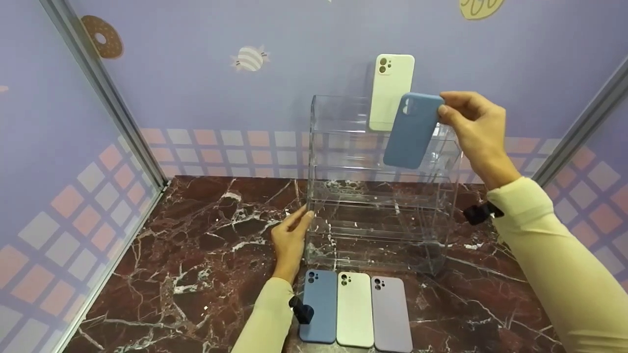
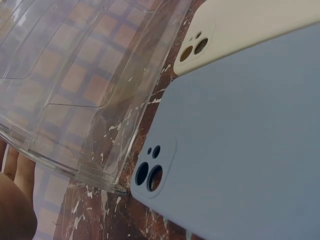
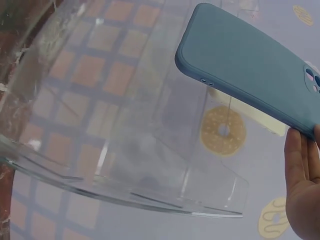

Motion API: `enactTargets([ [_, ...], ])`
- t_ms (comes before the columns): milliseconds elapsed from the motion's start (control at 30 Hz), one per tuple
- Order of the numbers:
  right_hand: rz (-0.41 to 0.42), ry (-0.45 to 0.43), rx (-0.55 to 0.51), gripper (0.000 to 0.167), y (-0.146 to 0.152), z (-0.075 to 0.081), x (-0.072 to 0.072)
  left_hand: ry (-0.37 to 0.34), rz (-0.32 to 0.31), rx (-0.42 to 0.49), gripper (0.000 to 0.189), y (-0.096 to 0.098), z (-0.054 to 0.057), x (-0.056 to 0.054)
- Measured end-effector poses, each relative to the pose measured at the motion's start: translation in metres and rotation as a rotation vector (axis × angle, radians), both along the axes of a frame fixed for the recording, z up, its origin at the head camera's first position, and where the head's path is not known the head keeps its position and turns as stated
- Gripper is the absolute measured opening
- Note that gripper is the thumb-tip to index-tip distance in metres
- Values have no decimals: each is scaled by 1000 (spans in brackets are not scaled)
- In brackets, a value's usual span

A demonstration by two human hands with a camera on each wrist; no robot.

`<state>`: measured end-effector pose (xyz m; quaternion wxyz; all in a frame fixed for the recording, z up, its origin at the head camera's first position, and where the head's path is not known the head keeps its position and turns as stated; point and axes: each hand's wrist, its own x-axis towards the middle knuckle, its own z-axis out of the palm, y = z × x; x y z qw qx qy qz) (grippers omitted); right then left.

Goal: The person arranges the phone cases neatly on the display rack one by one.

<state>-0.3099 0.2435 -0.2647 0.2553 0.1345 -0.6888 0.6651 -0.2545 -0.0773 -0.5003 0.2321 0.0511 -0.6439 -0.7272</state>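
A blue phone case (image 1: 413,132) is pinched at its upper right corner between the thumb and fingers of my right hand (image 1: 478,125). It hangs tilted in front of the upper tiers of a clear tiered display rack (image 1: 378,211). Beside it, a white phone case (image 1: 391,93) stands upright in the rack's top tier, partly covered by the blue one. My left hand (image 1: 290,240) rests against the rack's left side, fingers along its edge. The right wrist view shows the held blue case (image 3: 245,65) with two small holes in its lower edge.
In front of the rack lie three phone cases side by side on the marbled tabletop (image 1: 206,255): a blue one (image 1: 321,309), a white one (image 1: 355,309) and a lilac one (image 1: 392,316). Patterned walls (image 1: 245,98) enclose the back and both sides.
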Motion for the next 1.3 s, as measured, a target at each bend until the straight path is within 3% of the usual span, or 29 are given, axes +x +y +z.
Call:
enactTargets([
  [333, 36, 39, -16, 19, -11, 12, -22, -11, -12, -12, 28, -1, -2, 0],
  [1067, -4, -58, 54, 20, -22, 2, -41, 6, 25, -11, 29, 0, -5, -2],
  [1300, -7, -74, 88, 20, -24, -2, -45, 20, 9, 2, 28, 0, -4, -1],
])
